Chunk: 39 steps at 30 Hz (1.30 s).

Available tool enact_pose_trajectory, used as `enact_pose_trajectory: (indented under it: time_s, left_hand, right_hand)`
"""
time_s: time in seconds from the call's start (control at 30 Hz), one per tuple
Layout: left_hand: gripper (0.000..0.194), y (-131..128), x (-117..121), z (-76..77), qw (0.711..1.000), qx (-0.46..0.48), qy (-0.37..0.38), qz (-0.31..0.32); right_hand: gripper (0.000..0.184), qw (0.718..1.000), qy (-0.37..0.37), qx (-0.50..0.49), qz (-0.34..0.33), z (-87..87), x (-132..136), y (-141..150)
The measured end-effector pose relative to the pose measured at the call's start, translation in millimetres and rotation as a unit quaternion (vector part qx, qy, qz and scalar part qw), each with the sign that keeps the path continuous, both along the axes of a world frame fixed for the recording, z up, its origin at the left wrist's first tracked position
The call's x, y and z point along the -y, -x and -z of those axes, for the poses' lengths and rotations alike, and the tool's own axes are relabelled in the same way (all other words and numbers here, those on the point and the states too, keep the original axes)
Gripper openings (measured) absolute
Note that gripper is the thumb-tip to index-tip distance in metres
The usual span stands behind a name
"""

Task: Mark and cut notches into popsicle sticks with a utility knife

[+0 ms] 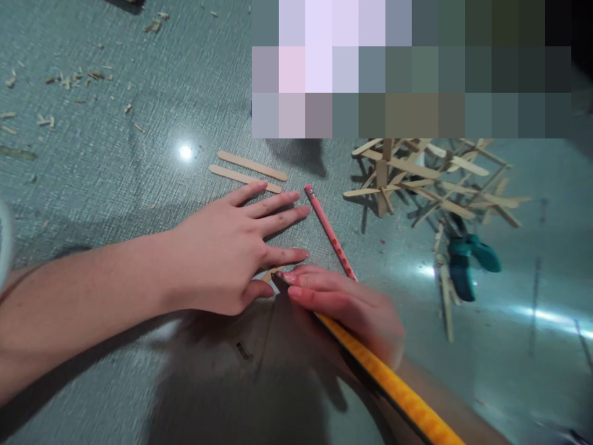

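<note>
My left hand (250, 232) lies flat on the table with its fingers spread. A wooden craft stick (269, 274) shows in part between its thumb and index finger; the rest is hidden under the hand. My right hand (343, 303), slightly blurred, is closed around a long yellow-orange tool (393, 377) with a black edge. The tool's dark, pointed tip meets the craft stick beside my left thumb. I cannot make out its exact kind. Two more craft sticks (252, 165) lie just beyond my left fingertips. A pink pencil (330, 230) rests between them and my right hand.
A lattice of joined craft sticks (417, 179) stands at the back right. Near it lie teal-handled pliers or cutters (463, 266) and several broken stick pieces (445, 290). Wood splinters (67, 80) are scattered at the upper left. A pale rounded object (5, 238) cuts into the left edge.
</note>
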State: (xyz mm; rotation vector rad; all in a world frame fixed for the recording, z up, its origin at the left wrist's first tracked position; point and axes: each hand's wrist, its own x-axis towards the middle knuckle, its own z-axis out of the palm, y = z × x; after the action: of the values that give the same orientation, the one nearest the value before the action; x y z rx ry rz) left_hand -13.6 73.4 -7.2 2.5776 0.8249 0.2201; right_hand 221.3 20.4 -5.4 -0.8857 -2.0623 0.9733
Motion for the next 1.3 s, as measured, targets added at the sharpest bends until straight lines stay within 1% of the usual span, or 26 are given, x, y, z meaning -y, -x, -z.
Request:
enact_pose_trajectory:
  time_s: [0.13, 0.23, 0.43, 0.57, 0.77, 0.93, 1.1, 1.3]
  left_hand:
    - [0.058, 0.0, 0.7, 0.6, 1.000, 0.003, -0.007, -0.002]
    - [0.058, 0.0, 0.8, 0.2, 1.000, 0.002, -0.007, -0.005]
    - [0.057, -0.3, -0.1, -2.8, 1.000, -0.015, 0.007, -0.005]
    - [0.057, -0.5, 0.3, -2.8, 1.000, -0.011, 0.005, -0.005]
    - [0.056, -0.8, 0.4, -4.3, 1.000, -0.012, 0.013, -0.003]
    - [0.056, -1.4, 0.2, -3.0, 1.000, -0.008, 0.011, -0.005]
    - [0.056, -1.3, -0.2, -2.1, 1.000, -0.015, 0.008, -0.002]
    - [0.057, -0.4, 0.2, -0.8, 1.000, -0.017, 0.002, -0.002]
  right_hand:
    - [0.033, 1.000, 0.004, 0.011, 0.001, -2.2, 1.8, 2.0]
    - [0.032, 1.000, -0.018, 0.000, 0.019, -0.1, 1.7, 3.1]
    - [0.026, 0.999, -0.030, -0.005, 0.020, 4.8, -1.0, 2.1]
    - [0.030, 0.999, -0.034, 0.000, 0.030, 5.9, -2.6, 0.6]
    - [0.034, 1.000, -0.020, -0.003, 0.009, 4.5, -2.4, -0.4]
    - [0.042, 1.000, -0.001, 0.005, 0.001, 3.4, 0.9, -2.4]
    - [0.041, 0.999, 0.000, 0.015, 0.028, 3.0, 5.2, -1.8]
    - [0.036, 0.999, -0.025, 0.030, 0.010, 2.8, 8.7, -0.7]
